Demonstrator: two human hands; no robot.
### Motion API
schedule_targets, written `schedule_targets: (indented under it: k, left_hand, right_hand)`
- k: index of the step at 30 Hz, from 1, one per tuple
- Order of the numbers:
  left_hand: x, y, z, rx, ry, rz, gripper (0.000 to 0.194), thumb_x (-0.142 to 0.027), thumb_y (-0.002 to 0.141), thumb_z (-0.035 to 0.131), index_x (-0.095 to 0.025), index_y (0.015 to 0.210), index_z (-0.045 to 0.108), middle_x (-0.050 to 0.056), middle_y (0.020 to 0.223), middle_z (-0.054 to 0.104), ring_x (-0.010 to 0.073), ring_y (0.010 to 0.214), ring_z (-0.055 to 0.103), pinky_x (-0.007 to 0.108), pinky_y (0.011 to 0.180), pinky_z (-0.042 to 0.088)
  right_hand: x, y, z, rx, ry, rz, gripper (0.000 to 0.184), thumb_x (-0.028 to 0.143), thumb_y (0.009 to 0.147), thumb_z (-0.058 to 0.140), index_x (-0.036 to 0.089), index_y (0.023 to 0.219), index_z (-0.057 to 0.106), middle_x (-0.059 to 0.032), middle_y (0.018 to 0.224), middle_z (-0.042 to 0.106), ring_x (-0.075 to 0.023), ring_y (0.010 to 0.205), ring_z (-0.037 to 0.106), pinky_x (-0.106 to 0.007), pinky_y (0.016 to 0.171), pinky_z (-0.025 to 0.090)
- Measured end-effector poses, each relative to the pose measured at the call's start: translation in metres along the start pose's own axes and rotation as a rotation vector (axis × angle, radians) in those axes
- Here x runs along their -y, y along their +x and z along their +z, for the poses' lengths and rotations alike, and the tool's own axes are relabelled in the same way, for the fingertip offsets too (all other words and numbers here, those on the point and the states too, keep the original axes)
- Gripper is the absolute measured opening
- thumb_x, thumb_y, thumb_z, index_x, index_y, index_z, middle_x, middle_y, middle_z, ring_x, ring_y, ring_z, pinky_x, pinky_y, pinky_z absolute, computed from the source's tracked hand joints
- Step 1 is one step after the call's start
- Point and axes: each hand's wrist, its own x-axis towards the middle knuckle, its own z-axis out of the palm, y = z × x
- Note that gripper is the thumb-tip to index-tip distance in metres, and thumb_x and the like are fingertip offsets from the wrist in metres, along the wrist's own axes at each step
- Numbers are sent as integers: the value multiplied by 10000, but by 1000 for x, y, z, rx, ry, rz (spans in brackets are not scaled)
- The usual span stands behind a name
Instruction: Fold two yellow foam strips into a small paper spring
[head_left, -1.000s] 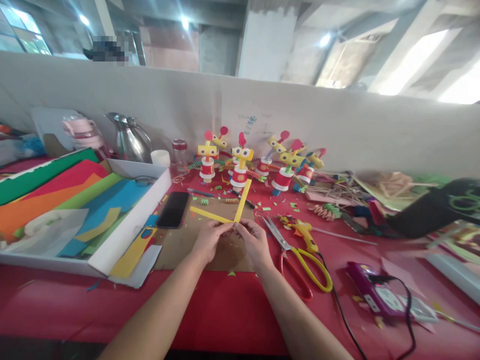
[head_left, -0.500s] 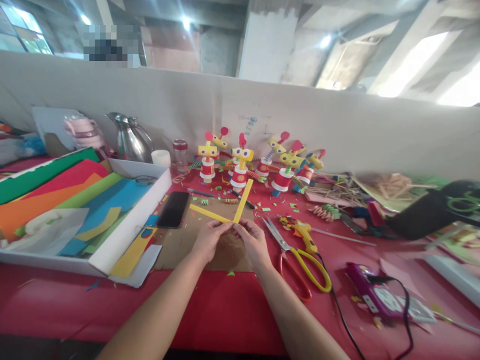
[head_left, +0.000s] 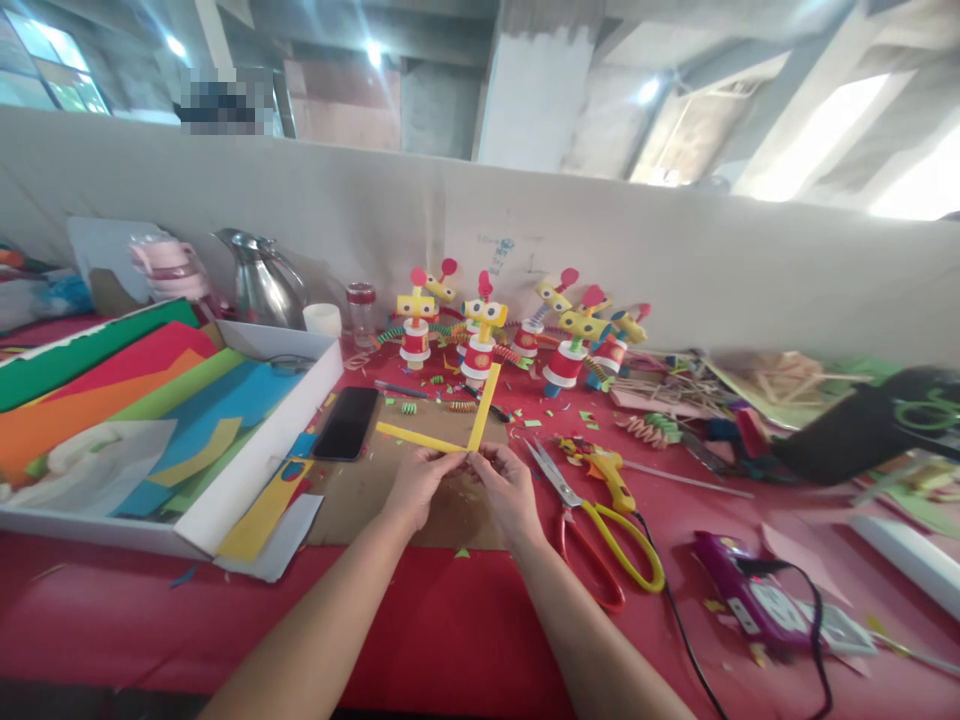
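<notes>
Two yellow paper strips (head_left: 486, 405) meet at a corner between my fingertips, one pointing up and away, the other out to the left. My left hand (head_left: 417, 482) pinches the near end of the left-pointing strip. With thumb and fingers closed, my right hand (head_left: 506, 485) grips the corner where the strips join. Both hands are above a brown cardboard sheet (head_left: 352, 505). A black phone (head_left: 346, 424) lies on its left part. Right of my right hand are large scissors (head_left: 574, 500) with a red and a yellow handle, and a yellow glue gun (head_left: 611, 478).
Several paper-cup robot figures (head_left: 484, 340) stand behind the cardboard. At left is a white box (head_left: 259, 450) of coloured paper. A steel jug (head_left: 262, 280) stands behind it. A purple power strip (head_left: 757, 595) with a black cable sits at right, near a pile of wooden sticks (head_left: 667, 385).
The left-pointing strip is now nearer to level, and the corner between the two strips looks squarer. Both hands have stayed almost in place, still pinching the strips.
</notes>
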Motion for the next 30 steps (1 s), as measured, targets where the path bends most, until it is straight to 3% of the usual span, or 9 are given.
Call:
schedule_targets:
  k: [9, 15, 23, 30]
  left_hand:
    - [-1, -1, -1, -67, 96, 30, 233, -309, 605, 769, -132, 754, 748, 67, 662, 716, 179, 632, 630, 281, 657, 437]
    - [-7, -3, -2, 46, 35, -29, 304, -237, 506, 826, -126, 777, 746, 79, 702, 724, 205, 723, 650, 309, 738, 449]
    - [-5, -2, -2, -43, -74, -71, 264, -219, 469, 843, -126, 688, 729, 68, 677, 710, 162, 652, 625, 276, 673, 462]
    - [-4, 2, -6, 30, -55, -66, 291, -231, 517, 834, -129, 774, 746, 69, 689, 715, 131, 609, 612, 235, 593, 449]
  right_hand:
    - [0, -1, 1, 16, 61, 21, 185, 328, 723, 674, 174, 825, 669, -5, 708, 664, -131, 632, 587, -255, 626, 467]
    - [6, -1, 0, -24, 119, 27, 160, 305, 701, 681, 179, 799, 673, 0, 713, 657, -118, 627, 576, -251, 645, 465]
    - [4, 0, 2, -8, 190, 88, 195, 306, 650, 714, 173, 786, 673, 6, 706, 652, -105, 600, 550, -241, 620, 450]
    - [3, 0, 1, 2, 142, 45, 211, 342, 655, 714, 176, 779, 677, -7, 684, 663, -133, 619, 579, -257, 613, 459]
